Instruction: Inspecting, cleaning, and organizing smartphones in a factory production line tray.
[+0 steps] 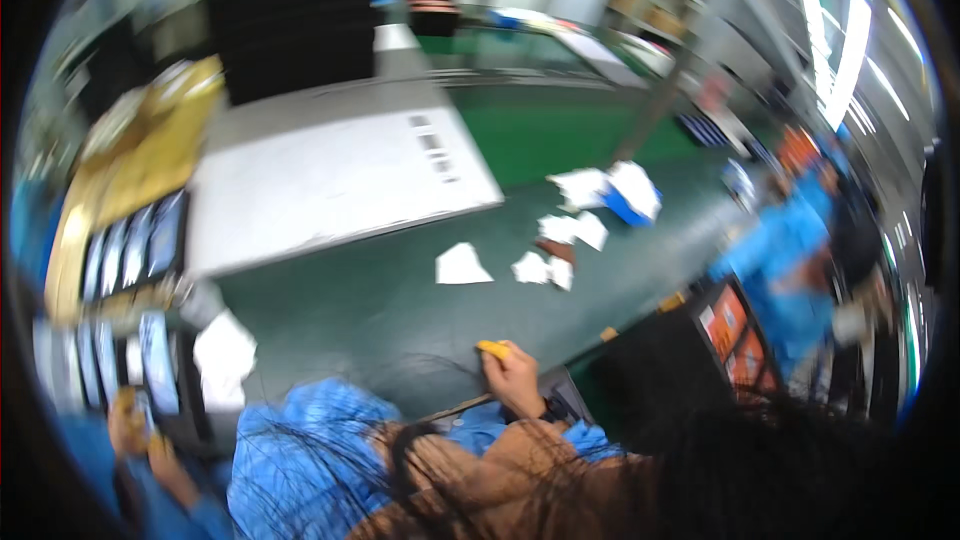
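Note:
My right hand is over the near edge of the dark green table, its fingers curled in. A small yellow piece shows at its fingertips. Whether that is a finger cover or a held thing, I cannot tell. A dark band circles the wrist. My left hand does not show; a blue sleeve fills the lower left of the middle. Beyond my right hand lie crumpled white papers and a reddish-brown piece among other white scraps.
A white board and black panel stand ahead. Trays of phone-like panels are at left, beside a co-worker's hands with yellow fingertips. A black box stands right. Another person in blue is beyond it.

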The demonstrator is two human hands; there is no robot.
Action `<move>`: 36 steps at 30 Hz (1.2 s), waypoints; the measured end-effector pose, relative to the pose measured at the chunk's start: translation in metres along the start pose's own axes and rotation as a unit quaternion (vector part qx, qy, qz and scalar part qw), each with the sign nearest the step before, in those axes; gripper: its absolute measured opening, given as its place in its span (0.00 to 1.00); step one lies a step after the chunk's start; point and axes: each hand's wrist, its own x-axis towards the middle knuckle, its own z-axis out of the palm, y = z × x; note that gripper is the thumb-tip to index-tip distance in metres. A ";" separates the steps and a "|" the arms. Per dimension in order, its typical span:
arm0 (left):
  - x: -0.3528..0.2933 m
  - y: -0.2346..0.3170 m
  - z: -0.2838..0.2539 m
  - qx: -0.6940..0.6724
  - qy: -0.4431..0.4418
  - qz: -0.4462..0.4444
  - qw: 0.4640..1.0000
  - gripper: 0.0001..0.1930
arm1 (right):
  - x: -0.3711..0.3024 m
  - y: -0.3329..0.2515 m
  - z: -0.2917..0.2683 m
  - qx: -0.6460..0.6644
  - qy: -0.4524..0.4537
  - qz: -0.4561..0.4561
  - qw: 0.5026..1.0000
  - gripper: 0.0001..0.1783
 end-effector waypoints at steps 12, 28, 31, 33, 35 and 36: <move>0.000 0.190 0.060 0.204 0.109 0.181 0.956 0.12 | -0.008 0.006 0.022 0.017 -0.052 -0.096 0.994 0.07; 0.187 0.309 0.245 -0.643 -0.156 0.102 0.742 0.08 | 0.042 0.014 0.049 0.059 -0.137 -0.010 0.989 0.08; 0.206 0.244 0.283 -0.616 0.025 -0.048 0.786 0.10 | 0.089 -0.067 0.073 -0.034 -0.203 -0.118 0.971 0.08; 0.212 0.205 0.302 -0.590 0.086 -0.070 0.799 0.10 | 0.119 -0.111 0.115 -0.013 -0.238 -0.168 0.957 0.08; 0.218 0.188 0.304 -0.566 0.141 -0.089 0.807 0.10 | 0.151 -0.129 0.166 -0.054 -0.243 -0.306 0.919 0.11; 0.224 0.190 0.303 -0.579 0.122 -0.112 0.798 0.10 | 0.169 -0.138 0.185 -0.060 -0.236 -0.335 0.910 0.13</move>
